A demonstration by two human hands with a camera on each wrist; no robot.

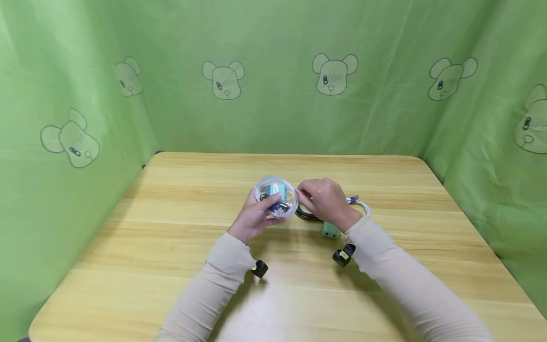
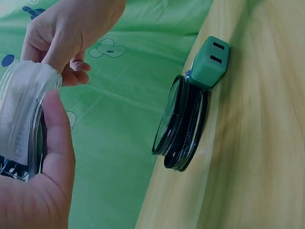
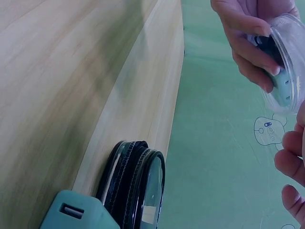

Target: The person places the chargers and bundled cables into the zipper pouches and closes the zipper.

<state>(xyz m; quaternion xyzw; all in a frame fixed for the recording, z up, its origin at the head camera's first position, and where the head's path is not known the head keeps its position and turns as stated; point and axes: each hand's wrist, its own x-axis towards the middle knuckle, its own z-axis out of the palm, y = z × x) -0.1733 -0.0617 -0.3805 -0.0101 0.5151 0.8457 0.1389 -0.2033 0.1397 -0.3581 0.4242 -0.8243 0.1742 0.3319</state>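
My left hand (image 1: 252, 216) grips a round clear zip case (image 1: 292, 203) with a whitish rim, thumb across its face. Through the clear side show a light blue charger (image 3: 284, 89) and something dark, perhaps a coiled cable. At the case's right edge my right hand (image 1: 326, 199) pinches the rim with curled fingers; the zip pull itself is too small to make out. Below the right hand, on the table, a black-rimmed round clear case (image 2: 171, 124) stands beside a green two-port charger (image 2: 209, 62).
Right of the right hand lies a white cable (image 1: 362, 205) with a blue tie, partly hidden by the wrist. The wooden table (image 1: 171, 199) has green curtains (image 1: 273, 123) at its back and sides. A black wrist camera hangs under each sleeve.
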